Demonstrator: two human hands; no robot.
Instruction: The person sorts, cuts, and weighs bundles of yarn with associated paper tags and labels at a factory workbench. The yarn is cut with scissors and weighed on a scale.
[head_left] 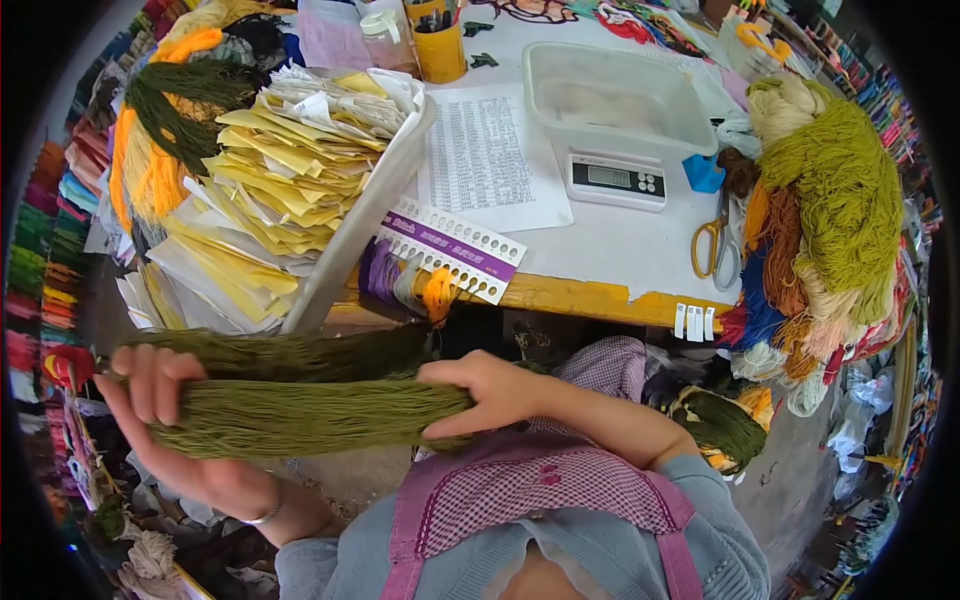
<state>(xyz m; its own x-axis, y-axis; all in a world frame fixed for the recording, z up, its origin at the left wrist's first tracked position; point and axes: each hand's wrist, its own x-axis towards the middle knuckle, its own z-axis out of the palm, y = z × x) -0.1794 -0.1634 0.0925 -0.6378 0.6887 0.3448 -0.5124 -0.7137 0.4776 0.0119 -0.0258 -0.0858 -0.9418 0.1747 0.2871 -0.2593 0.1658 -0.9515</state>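
A thick skein of olive-green thread (310, 415) is stretched in a long loop in front of my apron. At its left end, my left hand (180, 463) has its fingers curled over the strands, the threads lying across the palm. My right hand (492, 392) grips the other end, thumb and fingers closed around the near band of strands. The far band of the loop runs behind, darker and partly in shadow. Just beyond the skein, a purple-and-white punched thread card (455, 245) hangs over the table edge with purple, grey and orange threads tied to it.
A grey bin (335, 240) crammed with yellow and white paper packets stands at left. On the table are a printed sheet (480, 150), a digital scale (617, 180), a clear plastic tub (620, 130) and scissors (715, 245). Yarn bundles (840, 180) hang over the right edge.
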